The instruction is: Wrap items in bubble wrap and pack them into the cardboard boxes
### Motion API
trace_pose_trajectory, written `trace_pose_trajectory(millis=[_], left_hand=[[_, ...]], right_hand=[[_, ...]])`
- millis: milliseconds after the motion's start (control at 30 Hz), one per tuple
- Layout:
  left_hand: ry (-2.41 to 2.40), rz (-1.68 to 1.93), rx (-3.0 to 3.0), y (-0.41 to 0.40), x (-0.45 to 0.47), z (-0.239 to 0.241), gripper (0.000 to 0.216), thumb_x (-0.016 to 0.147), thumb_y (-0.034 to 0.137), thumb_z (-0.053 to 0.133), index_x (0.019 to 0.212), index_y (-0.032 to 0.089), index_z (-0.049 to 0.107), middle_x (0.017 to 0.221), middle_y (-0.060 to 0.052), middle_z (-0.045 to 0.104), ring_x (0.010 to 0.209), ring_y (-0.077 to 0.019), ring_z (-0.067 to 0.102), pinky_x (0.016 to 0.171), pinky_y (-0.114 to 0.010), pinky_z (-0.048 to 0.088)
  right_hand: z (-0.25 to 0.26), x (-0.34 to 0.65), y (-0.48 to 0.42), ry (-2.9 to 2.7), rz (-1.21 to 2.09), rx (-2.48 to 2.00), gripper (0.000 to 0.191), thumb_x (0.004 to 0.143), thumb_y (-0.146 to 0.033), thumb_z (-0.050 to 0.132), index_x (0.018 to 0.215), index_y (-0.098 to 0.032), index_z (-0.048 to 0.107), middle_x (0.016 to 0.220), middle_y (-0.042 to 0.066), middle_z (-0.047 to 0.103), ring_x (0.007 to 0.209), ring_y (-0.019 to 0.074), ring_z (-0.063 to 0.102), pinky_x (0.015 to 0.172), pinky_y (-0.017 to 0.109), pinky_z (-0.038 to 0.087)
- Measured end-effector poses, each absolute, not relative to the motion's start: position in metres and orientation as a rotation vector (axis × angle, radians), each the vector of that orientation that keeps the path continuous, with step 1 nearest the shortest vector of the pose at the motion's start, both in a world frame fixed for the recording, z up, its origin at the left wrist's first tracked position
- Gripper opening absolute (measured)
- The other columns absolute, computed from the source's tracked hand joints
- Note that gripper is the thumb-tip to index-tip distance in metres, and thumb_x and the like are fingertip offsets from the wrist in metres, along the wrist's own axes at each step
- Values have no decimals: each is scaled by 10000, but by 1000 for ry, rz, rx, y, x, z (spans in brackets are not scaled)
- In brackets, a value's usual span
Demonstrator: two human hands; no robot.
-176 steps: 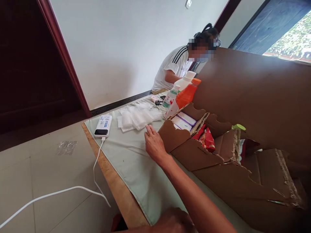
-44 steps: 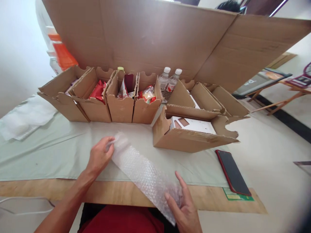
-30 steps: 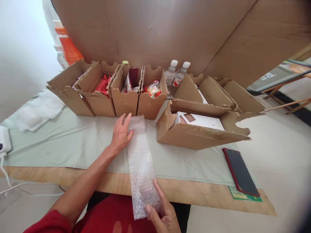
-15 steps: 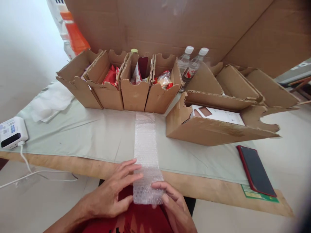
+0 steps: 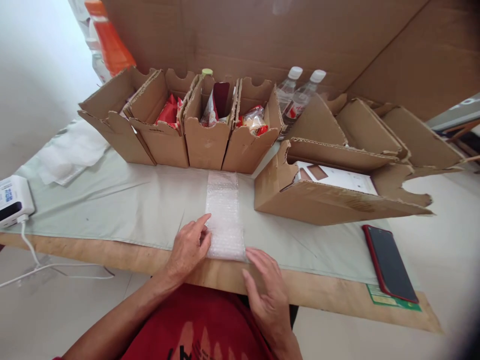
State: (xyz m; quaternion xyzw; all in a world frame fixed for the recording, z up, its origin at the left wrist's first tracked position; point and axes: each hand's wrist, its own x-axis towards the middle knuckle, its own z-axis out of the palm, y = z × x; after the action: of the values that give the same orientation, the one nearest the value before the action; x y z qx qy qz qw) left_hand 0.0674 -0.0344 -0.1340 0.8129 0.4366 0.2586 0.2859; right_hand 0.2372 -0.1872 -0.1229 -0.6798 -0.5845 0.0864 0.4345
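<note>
A strip of clear bubble wrap (image 5: 225, 215) lies flat on the cloth. It runs from the boxes back toward me, its near end close to the table's wooden edge. At its left side is my left hand (image 5: 190, 245), with index finger and thumb apart and touching the wrap's edge; the other fingers are partly hidden. My right hand (image 5: 267, 287) is open beside the near right corner, its fingertips at the wrap and its thumb spread away. Neither hand grips the wrap.
Cardboard bins (image 5: 208, 145) with packets stand along the back. A cardboard box (image 5: 337, 202) holding a white box (image 5: 337, 178) lies at right. Two bottles (image 5: 298, 100) stand behind. A phone (image 5: 392, 262) is at far right, a white device (image 5: 15, 200) with a cable at left.
The wrap's near end, which hung past the table edge, now ends at the edge, apparently folded. Both hands have moved: the left forward onto the table, the right off the wrap's near end.
</note>
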Motion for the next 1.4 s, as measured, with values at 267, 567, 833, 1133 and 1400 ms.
trace_pose_trajectory(millis=[267, 567, 833, 1133, 1400], left_hand=[[1236, 662, 2362, -33, 68, -136, 433, 913, 162, 492, 1342, 183, 546, 860, -41, 697, 797, -215, 652, 769, -357, 549], [772, 742, 2358, -59, 40, -109, 489, 867, 108, 565, 1348, 187, 520, 1201, -118, 663, 1180, -283, 572, 1011, -466, 475], [1033, 755, 2295, -51, 48, -130, 276, 923, 140, 542, 1177, 128, 647, 782, -46, 664, 742, -212, 597, 699, -356, 504], [1067, 823, 2393, -48, 50, -132, 328, 934, 171, 553, 1259, 158, 592, 1143, -136, 653, 1050, -276, 609, 892, -421, 511], [814, 784, 2350, -46, 38, -124, 308, 944, 89, 526, 1235, 163, 593, 1086, -91, 712, 1070, -239, 611, 943, -406, 487]], right_hand=[[-143, 235, -155, -1885, 14, -1794, 354, 967, -78, 475, 1219, -231, 671, 1352, 82, 674, 1337, 266, 547, 974, 426, 472], [-126, 245, -145, -1821, 167, -1630, 285, 986, -96, 489, 1148, -230, 682, 1027, 56, 772, 961, 206, 700, 831, 379, 517], [-115, 246, -145, -1672, 5, -1700, 291, 965, -139, 588, 1250, -199, 602, 1104, 101, 710, 1033, 230, 636, 885, 397, 499], [-127, 237, -137, -1978, 18, -1665, 260, 962, -101, 543, 1179, -203, 643, 1253, 85, 712, 1284, 303, 562, 952, 456, 451], [-118, 246, -138, -1780, 240, -1665, 227, 998, -211, 550, 1210, -233, 628, 1103, 61, 747, 1053, 233, 661, 889, 396, 505]])
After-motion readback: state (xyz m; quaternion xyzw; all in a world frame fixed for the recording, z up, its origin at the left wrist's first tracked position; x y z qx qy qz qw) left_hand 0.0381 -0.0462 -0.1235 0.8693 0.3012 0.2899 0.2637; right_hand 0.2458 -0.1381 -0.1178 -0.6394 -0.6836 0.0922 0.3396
